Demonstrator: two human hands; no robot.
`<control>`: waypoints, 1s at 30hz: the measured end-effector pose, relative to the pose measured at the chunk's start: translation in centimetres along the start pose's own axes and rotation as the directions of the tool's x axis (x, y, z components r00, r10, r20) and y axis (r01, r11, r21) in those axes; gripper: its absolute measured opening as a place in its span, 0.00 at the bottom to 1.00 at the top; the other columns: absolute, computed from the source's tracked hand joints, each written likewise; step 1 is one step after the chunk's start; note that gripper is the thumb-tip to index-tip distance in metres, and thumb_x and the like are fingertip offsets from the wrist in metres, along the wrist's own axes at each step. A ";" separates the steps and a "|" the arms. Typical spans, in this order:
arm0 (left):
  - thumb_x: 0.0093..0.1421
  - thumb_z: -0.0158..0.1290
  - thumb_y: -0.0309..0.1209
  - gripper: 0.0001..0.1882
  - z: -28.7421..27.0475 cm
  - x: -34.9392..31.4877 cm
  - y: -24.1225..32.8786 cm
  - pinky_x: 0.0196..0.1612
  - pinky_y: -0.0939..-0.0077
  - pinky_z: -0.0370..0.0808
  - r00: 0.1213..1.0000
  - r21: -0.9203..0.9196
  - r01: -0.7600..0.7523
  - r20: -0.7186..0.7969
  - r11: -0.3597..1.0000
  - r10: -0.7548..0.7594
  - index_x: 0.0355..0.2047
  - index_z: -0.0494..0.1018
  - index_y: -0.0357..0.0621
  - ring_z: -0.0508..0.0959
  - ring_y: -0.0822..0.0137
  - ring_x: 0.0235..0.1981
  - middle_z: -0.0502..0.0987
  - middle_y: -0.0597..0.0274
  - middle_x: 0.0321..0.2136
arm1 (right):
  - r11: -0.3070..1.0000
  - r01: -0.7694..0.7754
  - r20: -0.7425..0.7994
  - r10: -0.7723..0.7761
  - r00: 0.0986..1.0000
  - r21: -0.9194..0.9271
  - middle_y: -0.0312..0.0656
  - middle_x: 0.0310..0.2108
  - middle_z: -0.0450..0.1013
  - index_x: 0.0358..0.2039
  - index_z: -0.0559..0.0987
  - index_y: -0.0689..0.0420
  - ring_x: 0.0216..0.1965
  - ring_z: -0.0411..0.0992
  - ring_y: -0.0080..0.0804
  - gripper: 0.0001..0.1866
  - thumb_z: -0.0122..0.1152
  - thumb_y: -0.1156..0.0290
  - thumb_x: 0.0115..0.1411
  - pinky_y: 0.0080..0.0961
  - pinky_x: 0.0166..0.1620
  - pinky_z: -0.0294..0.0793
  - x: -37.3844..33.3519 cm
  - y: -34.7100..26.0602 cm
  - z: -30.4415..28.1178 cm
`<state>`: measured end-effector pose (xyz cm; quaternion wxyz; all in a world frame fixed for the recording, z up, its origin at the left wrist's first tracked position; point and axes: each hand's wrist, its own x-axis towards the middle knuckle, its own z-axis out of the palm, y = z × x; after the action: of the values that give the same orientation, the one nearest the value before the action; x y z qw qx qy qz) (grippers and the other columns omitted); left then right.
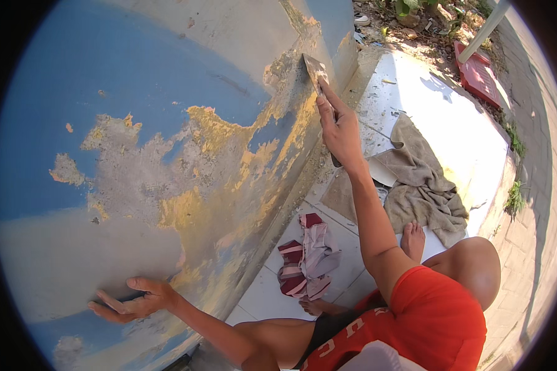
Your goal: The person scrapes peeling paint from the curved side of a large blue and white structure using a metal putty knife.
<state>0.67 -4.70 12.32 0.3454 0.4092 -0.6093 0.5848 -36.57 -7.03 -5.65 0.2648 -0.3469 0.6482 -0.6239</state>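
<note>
A blue wall (pixel 130 68) with peeling paint fills the left side, with grey plaster and yellowish under-paint laid bare across its middle. Gripped in my right hand (pixel 342 133) is a paint scraper (pixel 315 71); its flat metal blade meets the wall near the far corner, on a patch of exposed plaster. Part of the handle is hidden by my fingers. Lower left, my left hand (pixel 139 301) rests against the wall, fingers apart, holding nothing.
A crumpled grey-brown cloth (pixel 424 179) and a striped maroon-and-grey cloth (pixel 306 256) lie on white floor tiles (pixel 266 294). Paint chips line the wall's foot. Beyond are a red plastic tray-like thing (pixel 478 80), a pole (pixel 486 31), plants and brick paving (pixel 517 260).
</note>
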 end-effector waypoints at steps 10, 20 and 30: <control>0.69 0.45 0.47 0.28 -0.5 0.6 -0.2 0.63 0.50 0.61 0.999 -0.024 -0.032 -0.016 0.999 0.032 0.61 0.67 0.40 0.58 0.54 0.67 0.60 0.52 0.65 | 0.999 0.042 0.053 -0.042 0.998 0.006 0.59 0.50 0.75 0.64 0.70 0.47 0.53 0.73 0.57 0.24 0.51 0.57 0.70 0.39 0.55 0.71 -0.6 0.5 0.5; 0.69 0.45 0.49 0.30 -0.6 0.5 -0.2 0.64 0.48 0.59 1.000 -0.014 -0.008 0.008 1.000 0.008 0.61 0.66 0.39 0.55 0.53 0.68 0.58 0.52 0.65 | 0.996 0.080 0.042 -0.082 0.996 0.049 0.57 0.52 0.75 0.65 0.69 0.47 0.56 0.72 0.57 0.24 0.51 0.58 0.70 0.38 0.57 0.70 -0.5 1.6 1.2; 0.69 0.43 0.50 0.31 -0.8 0.3 -0.3 0.64 0.51 0.57 0.998 0.029 0.001 0.057 1.000 -0.003 0.60 0.66 0.36 0.52 0.55 0.69 0.57 0.51 0.66 | 0.992 0.105 0.003 -0.106 0.994 0.076 0.58 0.54 0.73 0.65 0.68 0.49 0.58 0.71 0.54 0.25 0.51 0.57 0.70 0.37 0.58 0.69 -0.7 2.3 2.5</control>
<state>0.80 -3.90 12.74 0.3226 0.4313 -0.6101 0.5812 -34.48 -8.06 -8.16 0.2466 -0.3725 0.6039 -0.6601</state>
